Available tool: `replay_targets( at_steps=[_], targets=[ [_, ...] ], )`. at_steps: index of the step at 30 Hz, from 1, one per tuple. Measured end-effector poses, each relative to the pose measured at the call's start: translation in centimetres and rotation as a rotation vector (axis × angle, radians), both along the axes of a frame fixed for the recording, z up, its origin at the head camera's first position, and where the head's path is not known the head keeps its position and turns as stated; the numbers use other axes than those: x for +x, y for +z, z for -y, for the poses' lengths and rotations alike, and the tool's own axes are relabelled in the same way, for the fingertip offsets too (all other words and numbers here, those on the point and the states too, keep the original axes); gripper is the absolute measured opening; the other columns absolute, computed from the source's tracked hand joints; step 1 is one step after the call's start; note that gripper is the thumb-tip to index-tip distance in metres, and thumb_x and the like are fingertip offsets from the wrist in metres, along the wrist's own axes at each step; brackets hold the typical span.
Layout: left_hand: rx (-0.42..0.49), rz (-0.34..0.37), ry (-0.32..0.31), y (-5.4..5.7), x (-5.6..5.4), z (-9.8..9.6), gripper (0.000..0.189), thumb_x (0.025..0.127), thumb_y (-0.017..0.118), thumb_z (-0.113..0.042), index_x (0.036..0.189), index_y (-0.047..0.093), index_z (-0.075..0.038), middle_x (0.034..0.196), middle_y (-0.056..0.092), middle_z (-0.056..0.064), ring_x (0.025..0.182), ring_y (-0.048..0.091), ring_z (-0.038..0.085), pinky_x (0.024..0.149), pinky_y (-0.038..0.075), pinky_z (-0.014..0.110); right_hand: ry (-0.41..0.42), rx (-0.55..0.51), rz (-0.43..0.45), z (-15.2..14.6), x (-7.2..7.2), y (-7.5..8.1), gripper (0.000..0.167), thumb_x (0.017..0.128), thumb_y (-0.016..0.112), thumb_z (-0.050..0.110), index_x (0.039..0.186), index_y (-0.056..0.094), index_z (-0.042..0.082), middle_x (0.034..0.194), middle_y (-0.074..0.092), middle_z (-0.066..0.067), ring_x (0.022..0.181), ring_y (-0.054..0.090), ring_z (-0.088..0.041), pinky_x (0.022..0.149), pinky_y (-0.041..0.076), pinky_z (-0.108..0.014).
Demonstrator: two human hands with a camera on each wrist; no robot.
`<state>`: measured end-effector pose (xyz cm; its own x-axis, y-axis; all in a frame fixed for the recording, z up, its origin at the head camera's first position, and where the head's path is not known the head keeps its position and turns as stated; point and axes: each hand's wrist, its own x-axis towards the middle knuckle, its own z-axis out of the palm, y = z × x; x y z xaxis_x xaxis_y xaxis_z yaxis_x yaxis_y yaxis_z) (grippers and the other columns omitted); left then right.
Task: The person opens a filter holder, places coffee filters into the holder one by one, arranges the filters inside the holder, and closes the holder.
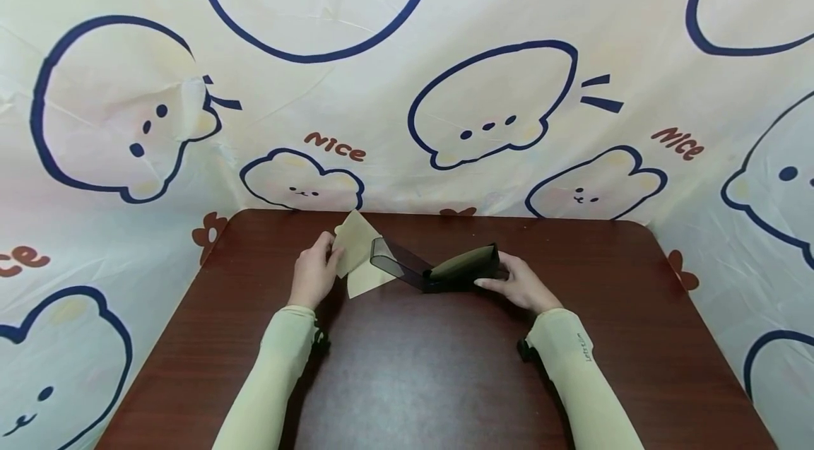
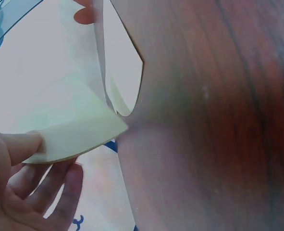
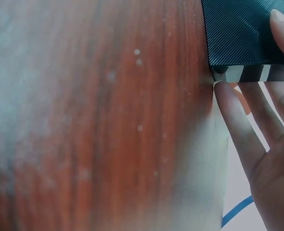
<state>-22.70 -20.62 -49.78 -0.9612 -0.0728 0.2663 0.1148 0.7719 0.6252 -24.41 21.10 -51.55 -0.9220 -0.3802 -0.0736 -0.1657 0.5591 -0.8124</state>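
Observation:
My left hand (image 1: pixel 313 270) pinches a pale yellow piece of paper or card (image 1: pixel 355 241) between thumb and fingers; in the left wrist view its edge curves slightly. A second pale yellow piece (image 1: pixel 369 280) lies below it, partly covered. My right hand (image 1: pixel 521 285) grips the right end of a black case-like holder (image 1: pixel 461 282), thumb in front and fingers behind. The holder has an olive inside. From its left side a see-through dark plastic part (image 1: pixel 403 263) reaches over the yellow pieces. Up close, the holder (image 3: pixel 242 36) shows fine ribbing and a black-and-white striped edge.
A dark brown wooden table (image 1: pixel 432 372) lies under both hands, its far edge just beyond them. A pale cloth (image 1: pixel 496 12) with blue cartoon outlines hangs behind and along both sides.

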Motion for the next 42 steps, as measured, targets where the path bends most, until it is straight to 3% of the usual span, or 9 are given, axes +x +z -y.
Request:
replay_targets(
  at_steps=[12, 19, 35, 42],
  targets=[
    [0.045, -0.12, 0.037, 0.8, 0.1, 0.1, 0.015, 0.102, 0.067, -0.017, 0.104, 0.058, -0.006, 0.096, 0.074, 0.018, 0.08, 0.069, 0.035, 0.071, 0.052, 0.049, 0.0, -0.003, 0.022, -0.1, 0.1, 0.0, 0.048, 0.094, 0.079, 0.033, 0.137, 0.061, 0.021, 0.135, 0.067, -0.004, 0.133, 0.059, -0.029, 0.108, 0.049, -0.054],
    [0.05, -0.188, 0.044, 1.6, 0.0, 0.0, 0.016, 0.102, 0.068, -0.019, 0.104, 0.059, -0.005, 0.091, 0.075, 0.017, 0.075, 0.068, 0.033, 0.068, 0.05, 0.045, 0.004, -0.002, 0.011, 0.0, 0.0, -0.1, 0.046, 0.094, 0.078, 0.032, 0.136, 0.062, 0.021, 0.135, 0.067, -0.003, 0.132, 0.059, -0.028, 0.108, 0.048, -0.053],
    [0.133, -0.28, 0.038, 5.4, 0.1, -0.3, 0.017, 0.1, 0.07, -0.016, 0.101, 0.06, -0.002, 0.102, 0.078, 0.02, 0.083, 0.073, 0.034, 0.068, 0.05, 0.042, 0.016, -0.017, 0.008, 0.0, 0.0, -0.2, 0.041, 0.095, 0.078, 0.029, 0.132, 0.063, 0.019, 0.132, 0.068, -0.005, 0.131, 0.06, -0.03, 0.107, 0.049, -0.054],
    [0.175, -0.329, 0.036, 6.3, 0.1, -0.8, 0.017, 0.097, 0.074, -0.015, 0.095, 0.063, -0.003, 0.099, 0.079, 0.017, 0.086, 0.077, 0.03, 0.068, 0.049, 0.028, 0.013, -0.033, 0.008, 0.0, -0.1, -0.3, 0.04, 0.095, 0.078, 0.029, 0.131, 0.064, 0.02, 0.132, 0.068, -0.004, 0.131, 0.06, -0.03, 0.107, 0.049, -0.054]
  ],
)
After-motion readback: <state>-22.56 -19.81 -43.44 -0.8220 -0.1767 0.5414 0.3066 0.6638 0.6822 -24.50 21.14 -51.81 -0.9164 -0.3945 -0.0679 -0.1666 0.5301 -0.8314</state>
